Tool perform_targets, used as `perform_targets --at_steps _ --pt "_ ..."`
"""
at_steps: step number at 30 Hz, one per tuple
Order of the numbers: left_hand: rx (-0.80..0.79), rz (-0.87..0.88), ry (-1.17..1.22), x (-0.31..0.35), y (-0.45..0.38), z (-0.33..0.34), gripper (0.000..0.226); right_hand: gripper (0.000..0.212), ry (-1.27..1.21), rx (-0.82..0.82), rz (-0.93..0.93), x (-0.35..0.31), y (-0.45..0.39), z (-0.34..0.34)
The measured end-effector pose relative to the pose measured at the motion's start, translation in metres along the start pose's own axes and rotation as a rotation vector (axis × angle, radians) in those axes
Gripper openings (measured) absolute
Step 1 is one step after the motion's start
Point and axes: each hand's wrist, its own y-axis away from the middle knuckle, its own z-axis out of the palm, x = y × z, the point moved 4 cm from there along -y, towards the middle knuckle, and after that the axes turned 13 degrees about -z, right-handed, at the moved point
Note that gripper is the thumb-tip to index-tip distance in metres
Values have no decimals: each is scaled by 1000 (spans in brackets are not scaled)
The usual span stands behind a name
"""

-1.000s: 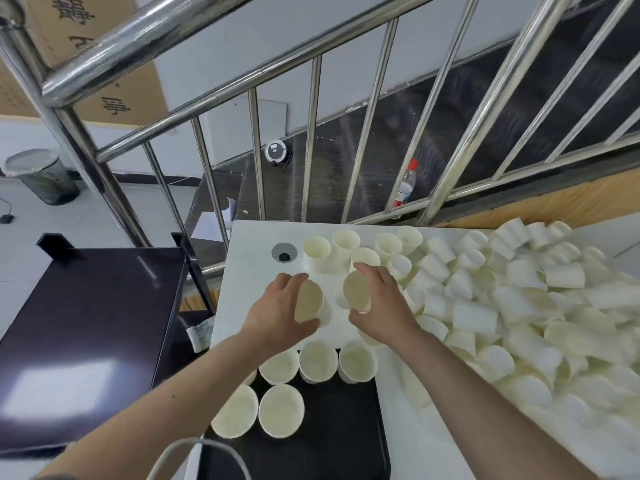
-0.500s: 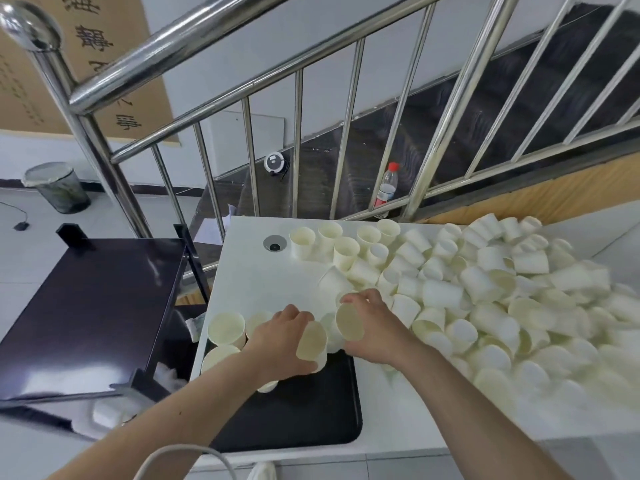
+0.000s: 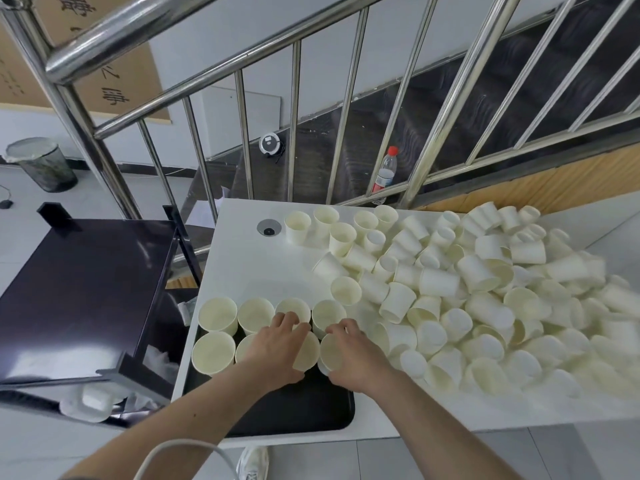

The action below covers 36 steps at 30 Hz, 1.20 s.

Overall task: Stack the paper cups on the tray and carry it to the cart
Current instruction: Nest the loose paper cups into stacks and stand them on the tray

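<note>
Head view: had left hand (image 3: 277, 344) curled round one paper cup (image 3: 306, 351), right hand (image 3: 356, 355) round another (image 3: 331, 351), both tipped over black tray (image 3: 294, 407). Probably meant for second row, straight below; loose pile (image 3: 485, 306) off right.

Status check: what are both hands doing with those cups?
Left hand and right hand each grip a cup, lowering them onto black tray. Loose cup pile crowds right.

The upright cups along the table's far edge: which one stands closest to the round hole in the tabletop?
The leftmost cup, standing just right of the round hole; the other upright cups sit further right, toward the big pile.
</note>
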Motion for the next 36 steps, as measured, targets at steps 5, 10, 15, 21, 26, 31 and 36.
perform_targets --at_steps 5,10,15,21,26,31,36 --pt "-36 5 -7 -2 -5 15 79 77 -1 -10 -5 5 -6 15" --pt "-53 24 -6 -3 -9 19 88 89 -20 2 -24 7 -9 20" --pt "-79 27 0 -5 -11 17 87 91 -8 14 -20 10 -10 18" --pt "-92 25 7 -5 -13 19 87 88 9 35 -24 10 -11 18" --pt "-86 27 27 -5 -12 13 92 94 23 32 -43 10 -8 13" --pt "1 -47 166 -14 -18 -12 75 81 29 73 -31 17 -3 -10" --pt "97 -154 227 -32 -31 -40 65 77 4 159 -6 20 -11 -44"
